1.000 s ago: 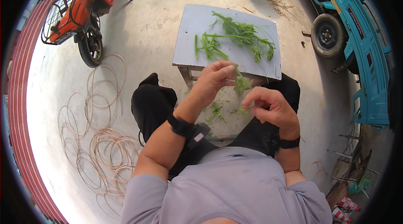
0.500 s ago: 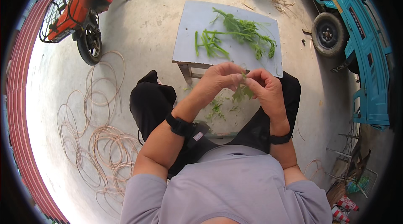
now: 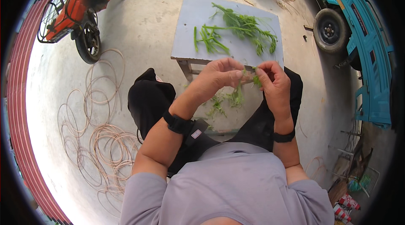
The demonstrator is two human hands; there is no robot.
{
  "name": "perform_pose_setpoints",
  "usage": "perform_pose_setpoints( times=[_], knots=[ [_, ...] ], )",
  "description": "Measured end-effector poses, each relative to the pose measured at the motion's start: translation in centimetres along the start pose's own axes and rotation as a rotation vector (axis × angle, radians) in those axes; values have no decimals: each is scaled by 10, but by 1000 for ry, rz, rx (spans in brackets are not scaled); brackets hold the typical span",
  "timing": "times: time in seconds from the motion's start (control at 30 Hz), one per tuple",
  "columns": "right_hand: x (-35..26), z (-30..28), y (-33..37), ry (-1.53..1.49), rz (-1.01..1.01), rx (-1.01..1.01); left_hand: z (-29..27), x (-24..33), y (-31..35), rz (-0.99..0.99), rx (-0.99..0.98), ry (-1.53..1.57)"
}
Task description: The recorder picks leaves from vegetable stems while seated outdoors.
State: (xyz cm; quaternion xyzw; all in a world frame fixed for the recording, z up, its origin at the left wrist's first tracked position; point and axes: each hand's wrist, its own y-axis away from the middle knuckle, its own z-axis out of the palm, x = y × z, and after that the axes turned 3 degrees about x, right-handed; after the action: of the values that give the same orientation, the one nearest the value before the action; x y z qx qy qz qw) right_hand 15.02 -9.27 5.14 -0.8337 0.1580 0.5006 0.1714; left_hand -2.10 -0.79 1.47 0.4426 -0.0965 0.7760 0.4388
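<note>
Sprig [image 3: 256,81] of green leaf sits between the thumb and fingers of the right hand [image 3: 276,82], by the near edge of the low table. Just to its left is the left hand [image 3: 219,75], thumb and fingers close together but blurred; thin green bits show at its tips, and how firm its grip is cannot be told. A paler leafy piece [image 3: 236,97] shows below those fingertips — whether it hangs from them or is loose is unclear.

The step in hand looks like stripping a shoot, with leaf or stringy skin pinched off by the fingertips. The next move seems to call for a fine pinch from the right hand and a steady hold from the left, so that the tender stem does not snap in the wrong place.

On the blue-grey table [image 3: 185,16], short bare stems [image 3: 211,41] lie at left, touching the uncleaned leafy bunch [image 3: 242,24] to the right — enough, by its look, for several more rounds. Green scraps [image 3: 216,106] lie on the floor between the knees. Farther out, cane coils [image 3: 110,145] lie at left, an orange scooter [image 3: 67,18] stands far left, and a blue vehicle [image 3: 374,62] stands at right.
</note>
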Motion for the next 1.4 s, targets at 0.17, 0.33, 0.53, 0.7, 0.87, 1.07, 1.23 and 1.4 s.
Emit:
perform_pose_setpoints(
  times=[0.17, 0.33, 0.53, 0.7, 0.87, 1.07, 1.23, 1.4],
  knots=[
    [-7, 6, 7, -268, 134, -162, -2, -3, -4, 43, 22, 23],
    [-1, 7, 3, -385, 237, -298, -4, -7, -4, 56, 26, -23],
    [6, 6, 5, -430, 275, -277, -1, -7, -4, 68, 27, -30],
    [2, 9, 5, -370, 239, -285, -3, -9, -5, 118, 42, -68],
    [3, 9, 6, -394, 177, -253, -4, -8, -5, 95, 48, -63],
    [1, 9, 7, -362, 167, -251, -2, -6, -3, 106, 61, -87],
    [3, 12, 9, -350, 157, -233, -5, -6, -4, 128, 72, -102],
    [0, 14, 11, -294, 130, -210, -3, -5, -1, 133, 88, -142]
  ],
)
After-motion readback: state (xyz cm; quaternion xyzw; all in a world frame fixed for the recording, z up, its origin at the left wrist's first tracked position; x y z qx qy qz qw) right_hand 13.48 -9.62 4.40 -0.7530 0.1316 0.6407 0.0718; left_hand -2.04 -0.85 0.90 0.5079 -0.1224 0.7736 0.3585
